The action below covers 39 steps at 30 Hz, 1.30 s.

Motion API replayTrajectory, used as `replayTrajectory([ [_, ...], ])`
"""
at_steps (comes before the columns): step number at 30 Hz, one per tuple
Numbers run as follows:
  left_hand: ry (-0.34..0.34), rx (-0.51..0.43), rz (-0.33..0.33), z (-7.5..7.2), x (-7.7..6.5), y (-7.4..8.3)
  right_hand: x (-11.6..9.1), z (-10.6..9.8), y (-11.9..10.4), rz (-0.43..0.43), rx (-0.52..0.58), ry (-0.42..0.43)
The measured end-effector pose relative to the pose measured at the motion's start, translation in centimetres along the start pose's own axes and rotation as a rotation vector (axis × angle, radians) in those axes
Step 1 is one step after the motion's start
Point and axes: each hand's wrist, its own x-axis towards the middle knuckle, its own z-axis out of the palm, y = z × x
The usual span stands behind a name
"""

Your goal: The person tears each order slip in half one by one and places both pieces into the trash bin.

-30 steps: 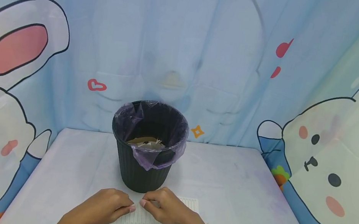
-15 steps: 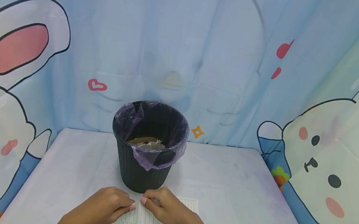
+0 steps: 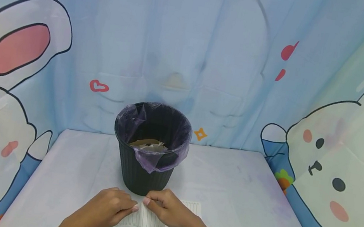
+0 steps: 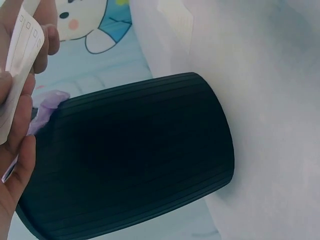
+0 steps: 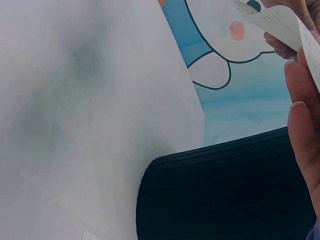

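The left hand (image 3: 110,209) and right hand (image 3: 169,209) are side by side, fingers curled, each pinching a printed paper sheet (image 3: 142,220) between thumb and fingers. The sheet is on the near side of the bin (image 3: 147,179), above the white-covered table (image 3: 243,201), and bends between the two grips. A purple liner (image 3: 151,163) hangs over the black bin's rim; scraps (image 3: 152,146) lie inside. A blue curtain (image 3: 232,58) with cartoon rabbits hangs at the far side.

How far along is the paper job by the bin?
Done: the black bin has a purple liner and scraps inside.
In hand: the left hand and right hand pinch the printed paper.
Left to do: the paper isn't in the bin; perhaps it goes there next.
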Motion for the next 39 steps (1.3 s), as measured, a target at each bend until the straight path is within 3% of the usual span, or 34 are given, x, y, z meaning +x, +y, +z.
replayTrajectory([
  [7, 0.018, 0.008, 0.015, 0.01, -0.04, -0.01, -0.10, -0.05, -0.08, 0.014, 0.020, 0.015],
  [19, -0.004, 0.008, -0.004, -0.09, 0.00, 0.00, 0.00, -0.32, -0.10, -0.076, -0.058, 0.025],
  [26, -0.025, -0.001, -0.036, -0.18, -0.09, -0.02, -0.08, -0.41, -0.24, -0.015, -0.034, 0.020],
  [32, -0.033, 0.013, -0.067, -0.41, -0.08, 0.14, -0.08, -0.47, -0.22, -0.017, -0.039, 0.016],
  [39, 0.005, 0.033, -0.038, -0.40, 0.08, 0.21, -0.03, -0.40, -0.23, -0.012, -0.049, 0.024],
])
